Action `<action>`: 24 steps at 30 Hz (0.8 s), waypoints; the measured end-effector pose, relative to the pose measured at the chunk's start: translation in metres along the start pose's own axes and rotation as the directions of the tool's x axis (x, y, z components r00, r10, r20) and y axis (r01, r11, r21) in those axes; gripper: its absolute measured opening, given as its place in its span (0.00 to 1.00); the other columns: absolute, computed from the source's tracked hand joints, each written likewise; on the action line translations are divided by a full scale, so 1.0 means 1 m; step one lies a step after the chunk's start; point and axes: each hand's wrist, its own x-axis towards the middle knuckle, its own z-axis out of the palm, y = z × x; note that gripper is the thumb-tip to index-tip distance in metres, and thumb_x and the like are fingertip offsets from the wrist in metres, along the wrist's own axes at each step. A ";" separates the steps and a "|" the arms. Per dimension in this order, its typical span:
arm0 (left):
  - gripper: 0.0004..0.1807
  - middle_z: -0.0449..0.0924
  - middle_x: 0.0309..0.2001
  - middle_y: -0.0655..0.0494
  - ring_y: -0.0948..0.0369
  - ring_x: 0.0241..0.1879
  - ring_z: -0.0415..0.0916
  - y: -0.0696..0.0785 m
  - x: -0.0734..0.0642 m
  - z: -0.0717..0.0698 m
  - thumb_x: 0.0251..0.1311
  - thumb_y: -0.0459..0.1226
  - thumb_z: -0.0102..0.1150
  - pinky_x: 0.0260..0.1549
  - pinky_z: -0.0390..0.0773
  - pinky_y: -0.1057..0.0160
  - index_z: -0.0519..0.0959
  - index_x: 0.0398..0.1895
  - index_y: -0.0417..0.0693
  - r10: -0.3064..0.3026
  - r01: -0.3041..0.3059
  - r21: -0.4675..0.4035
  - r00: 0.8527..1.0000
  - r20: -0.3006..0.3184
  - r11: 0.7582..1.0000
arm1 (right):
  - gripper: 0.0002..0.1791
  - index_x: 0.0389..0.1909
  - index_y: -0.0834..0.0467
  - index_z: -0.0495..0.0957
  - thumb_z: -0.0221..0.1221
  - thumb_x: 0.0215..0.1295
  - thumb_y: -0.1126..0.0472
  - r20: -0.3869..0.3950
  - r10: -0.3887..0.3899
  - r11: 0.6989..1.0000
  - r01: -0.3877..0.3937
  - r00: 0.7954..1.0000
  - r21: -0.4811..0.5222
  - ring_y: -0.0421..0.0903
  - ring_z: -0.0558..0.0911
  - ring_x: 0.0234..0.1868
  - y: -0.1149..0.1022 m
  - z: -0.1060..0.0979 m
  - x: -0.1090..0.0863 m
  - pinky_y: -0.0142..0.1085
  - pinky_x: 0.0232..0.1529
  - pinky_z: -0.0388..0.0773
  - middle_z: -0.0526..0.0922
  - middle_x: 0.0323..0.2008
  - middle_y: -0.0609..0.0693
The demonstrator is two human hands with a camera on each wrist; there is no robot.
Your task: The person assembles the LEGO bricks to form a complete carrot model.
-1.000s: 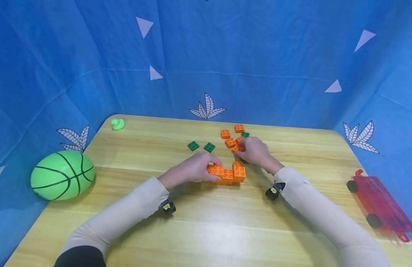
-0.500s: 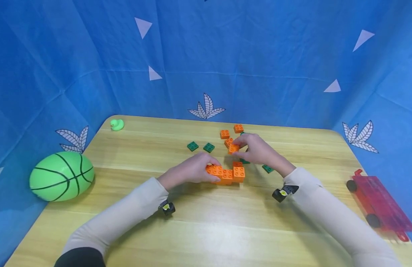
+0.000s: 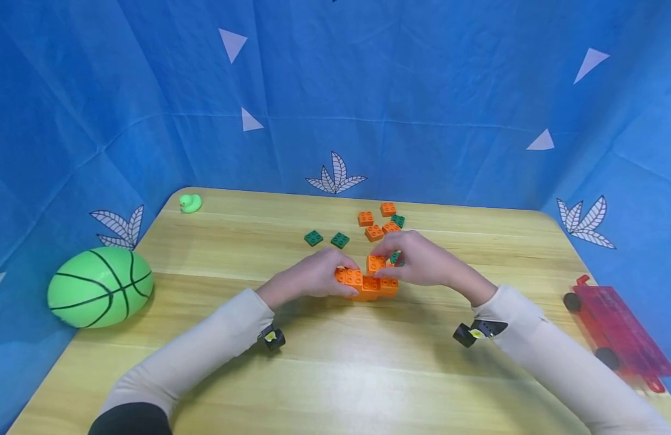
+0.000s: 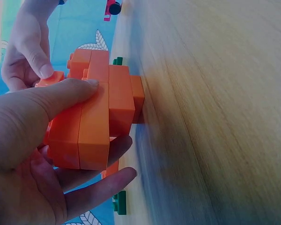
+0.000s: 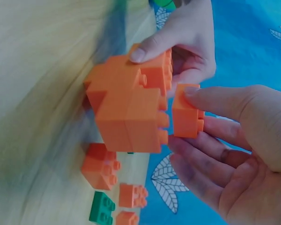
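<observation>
The person's right hand (image 3: 422, 260) has its thumb and fingers clamped on a small orange brick (image 3: 375, 264), pinching it by the sides just above the studs of a larger orange build (image 3: 370, 289). From the right wrist a narrow gap shows between the brick and those studs. The left hand (image 3: 319, 275) grips the build at its left end, thumb on the near side; seen from the left wrist, two of its fingers reach past the far side, spread apart from each other. The build is several orange bricks joined in a stepped shape, low over the middle of the worktop (image 3: 335, 386); whether it rests on the wood I cannot tell.

Just beyond the hands lie four loose orange bricks (image 3: 365, 218), grouped near one another. One green brick (image 3: 397, 221) sits beside them, another green piece (image 3: 398, 259) peeps out behind the right fingers, and a pair of flat green bricks (image 3: 340, 240) lies side by side farther left.

Farther out, a green ball (image 3: 100, 287) stands at the left edge, a little green duck (image 3: 191, 203) at the far left corner, and a see-through red cart (image 3: 623, 329) at the right edge. Blue cloth (image 3: 335, 72) with white leaves and triangles hangs all round.
</observation>
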 end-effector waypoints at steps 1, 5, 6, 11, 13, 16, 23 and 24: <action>0.23 0.87 0.54 0.57 0.64 0.41 0.76 0.000 0.000 0.000 0.59 0.45 0.75 0.40 0.75 0.66 0.85 0.56 0.49 -0.001 0.001 0.002 1.000 -0.001 1.000 | 0.16 0.51 0.57 0.87 0.72 0.63 0.57 0.007 -0.005 1.000 0.005 1.000 0.001 0.47 0.87 0.47 0.000 0.001 0.000 0.42 0.47 0.87 0.89 0.48 0.51; 0.23 0.87 0.55 0.57 0.65 0.44 0.78 -0.001 0.000 0.001 0.58 0.45 0.75 0.43 0.76 0.65 0.86 0.56 0.49 -0.004 0.004 0.004 1.000 -0.005 1.000 | 0.15 0.50 0.56 0.87 0.71 0.63 0.58 0.024 -0.029 1.000 0.029 0.999 0.002 0.46 0.87 0.46 -0.001 0.007 0.000 0.43 0.46 0.88 0.89 0.46 0.49; 0.23 0.87 0.55 0.57 0.65 0.44 0.78 -0.001 0.000 0.001 0.58 0.45 0.75 0.42 0.76 0.65 0.86 0.56 0.49 -0.004 0.004 0.002 1.000 -0.005 1.000 | 0.15 0.50 0.57 0.88 0.71 0.63 0.58 0.026 -0.036 0.999 0.036 0.999 -0.001 0.45 0.87 0.45 -0.002 0.007 0.001 0.43 0.46 0.88 0.89 0.45 0.49; 0.23 0.88 0.52 0.58 0.64 0.38 0.75 0.000 0.001 0.000 0.58 0.45 0.75 0.37 0.72 0.67 0.86 0.56 0.49 0.000 0.000 0.010 1.000 -0.007 1.000 | 0.14 0.48 0.57 0.88 0.72 0.61 0.59 0.031 -0.056 0.998 0.056 0.998 -0.022 0.43 0.87 0.41 -0.003 0.009 0.002 0.43 0.45 0.87 0.89 0.41 0.48; 0.23 0.88 0.48 0.59 0.64 0.36 0.73 0.000 0.001 -0.001 0.58 0.45 0.76 0.34 0.70 0.68 0.86 0.55 0.50 0.000 0.000 0.010 1.000 -0.010 1.000 | 0.13 0.47 0.57 0.88 0.72 0.61 0.60 0.035 -0.061 0.998 0.062 0.997 -0.025 0.43 0.87 0.40 -0.003 0.010 0.002 0.41 0.44 0.87 0.89 0.40 0.48; 0.21 0.87 0.43 0.61 0.64 0.33 0.71 0.000 0.001 0.000 0.57 0.45 0.76 0.30 0.68 0.68 0.87 0.54 0.50 0.001 -0.001 0.007 1.000 -0.012 1.000 | 0.12 0.46 0.57 0.88 0.72 0.61 0.61 0.044 -0.068 0.997 0.069 0.997 -0.019 0.42 0.87 0.40 -0.004 0.012 0.003 0.39 0.42 0.87 0.89 0.38 0.47; 0.18 0.85 0.37 0.64 0.66 0.30 0.69 -0.004 0.002 0.002 0.57 0.45 0.76 0.29 0.67 0.70 0.88 0.50 0.52 0.015 -0.015 -0.001 1.000 -0.022 1.000 | 0.12 0.45 0.57 0.89 0.73 0.59 0.62 0.050 -0.058 0.998 0.059 0.997 -0.018 0.40 0.86 0.40 -0.005 0.018 0.002 0.37 0.43 0.87 0.89 0.38 0.46; 0.18 0.85 0.37 0.64 0.66 0.30 0.69 -0.004 0.002 0.002 0.57 0.45 0.76 0.29 0.67 0.70 0.88 0.50 0.52 0.015 -0.015 -0.002 1.000 -0.023 1.000 | 0.12 0.44 0.57 0.89 0.73 0.59 0.62 0.049 -0.059 0.998 0.060 0.997 -0.020 0.40 0.86 0.40 -0.005 0.018 0.002 0.37 0.43 0.87 0.89 0.38 0.46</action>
